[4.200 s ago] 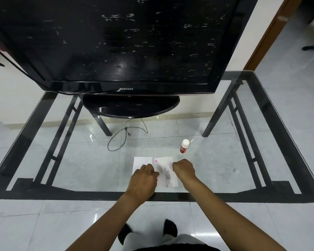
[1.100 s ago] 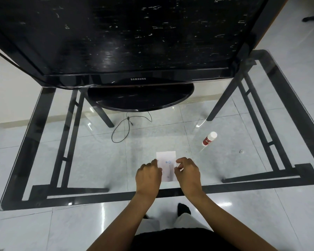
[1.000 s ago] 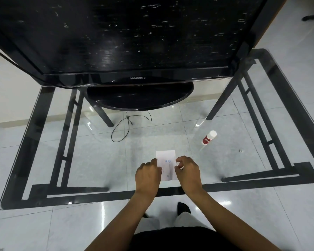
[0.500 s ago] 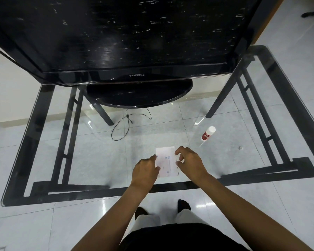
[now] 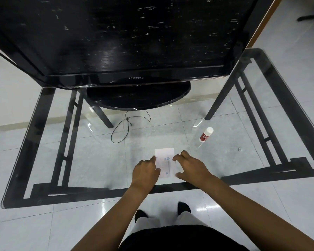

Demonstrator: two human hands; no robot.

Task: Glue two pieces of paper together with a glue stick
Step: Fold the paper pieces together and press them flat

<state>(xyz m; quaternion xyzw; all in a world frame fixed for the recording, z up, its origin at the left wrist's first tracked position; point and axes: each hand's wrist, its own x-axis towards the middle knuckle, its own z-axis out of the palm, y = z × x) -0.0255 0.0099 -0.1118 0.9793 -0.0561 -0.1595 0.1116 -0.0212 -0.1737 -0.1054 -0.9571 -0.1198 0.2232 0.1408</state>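
Fingers (image 5: 153, 159) of both hands, loosely spread and gripping nothing, pressed either long edge of the small white rectangular paper (image 5: 165, 160) lying flat on the glass worktop (image 5: 98, 156), faint blue print showing.

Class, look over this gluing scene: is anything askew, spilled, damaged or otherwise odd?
Nothing is spilled. The paper lies flat on the glass table between the left hand and right hand. The capped glue stick stands apart to the right. The TV screen shows whitish scratch-like marks.
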